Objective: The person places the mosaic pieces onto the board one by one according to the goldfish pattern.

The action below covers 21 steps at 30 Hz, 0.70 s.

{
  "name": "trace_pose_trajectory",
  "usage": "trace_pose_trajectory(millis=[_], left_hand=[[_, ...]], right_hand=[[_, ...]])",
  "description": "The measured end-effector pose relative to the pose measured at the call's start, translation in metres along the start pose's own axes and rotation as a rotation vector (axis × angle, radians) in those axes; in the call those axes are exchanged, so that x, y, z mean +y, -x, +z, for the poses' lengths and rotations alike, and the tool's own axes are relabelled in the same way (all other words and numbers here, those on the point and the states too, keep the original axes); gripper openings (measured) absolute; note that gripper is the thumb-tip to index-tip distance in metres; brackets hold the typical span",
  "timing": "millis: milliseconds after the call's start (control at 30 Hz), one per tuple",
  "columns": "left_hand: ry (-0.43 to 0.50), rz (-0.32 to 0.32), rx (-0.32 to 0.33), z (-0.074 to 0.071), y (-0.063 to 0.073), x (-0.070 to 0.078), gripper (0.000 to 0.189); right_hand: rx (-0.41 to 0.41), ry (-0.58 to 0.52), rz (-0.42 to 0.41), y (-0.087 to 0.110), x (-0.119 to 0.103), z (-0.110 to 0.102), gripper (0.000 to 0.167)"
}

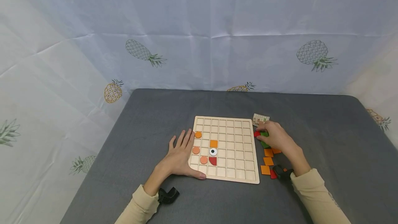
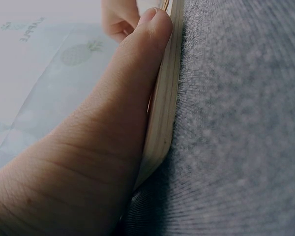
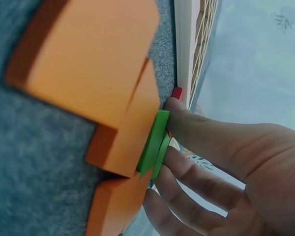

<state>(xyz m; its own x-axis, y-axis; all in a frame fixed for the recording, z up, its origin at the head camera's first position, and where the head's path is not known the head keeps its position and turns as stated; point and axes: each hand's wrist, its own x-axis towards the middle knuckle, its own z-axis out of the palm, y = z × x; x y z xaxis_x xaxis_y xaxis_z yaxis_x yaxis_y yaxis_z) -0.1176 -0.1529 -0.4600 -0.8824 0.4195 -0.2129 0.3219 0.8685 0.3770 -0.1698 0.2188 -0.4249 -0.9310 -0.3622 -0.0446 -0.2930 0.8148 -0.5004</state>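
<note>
A pale fabric backdrop printed with pineapples stands behind and beside a dark grey cloth-like table. On it lies a flat, square, light wooden board with a cell grid. The left hand is spread wide, fingertips at the board's left edge and thumb along its near edge. The right hand is bent over loose pieces just right of the board, thumb and fingertips beside 2 green flat pieces; I cannot tell whether it grips any. A small printed card with a grid lies beyond that hand, near the board's far right corner. Nearer the person, several loose orange flat tiles trail along the board's right side. In the board's left part sit 1 orange square tile, 1 white disc with a black dot, 1 red piece with a curved edge, 1 orange disc and 2 salmon discs
</note>
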Motion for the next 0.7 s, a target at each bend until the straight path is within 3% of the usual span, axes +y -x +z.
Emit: trace_pose_trajectory(millis=[367, 700], left_hand=[[-0.001, -0.006, -0.006, -0.0006, 0.0014, 0.0005, 0.158], [-0.002, -0.006, -0.006, -0.0013, 0.0014, 0.0004, 0.157]], right_hand=[[-0.047, 0.004, 0.014, 0.0022, -0.0038, -0.0061, 0.025], [-0.076, 0.073, 0.033, 0.0010, -0.0074, -0.0066, 0.023]])
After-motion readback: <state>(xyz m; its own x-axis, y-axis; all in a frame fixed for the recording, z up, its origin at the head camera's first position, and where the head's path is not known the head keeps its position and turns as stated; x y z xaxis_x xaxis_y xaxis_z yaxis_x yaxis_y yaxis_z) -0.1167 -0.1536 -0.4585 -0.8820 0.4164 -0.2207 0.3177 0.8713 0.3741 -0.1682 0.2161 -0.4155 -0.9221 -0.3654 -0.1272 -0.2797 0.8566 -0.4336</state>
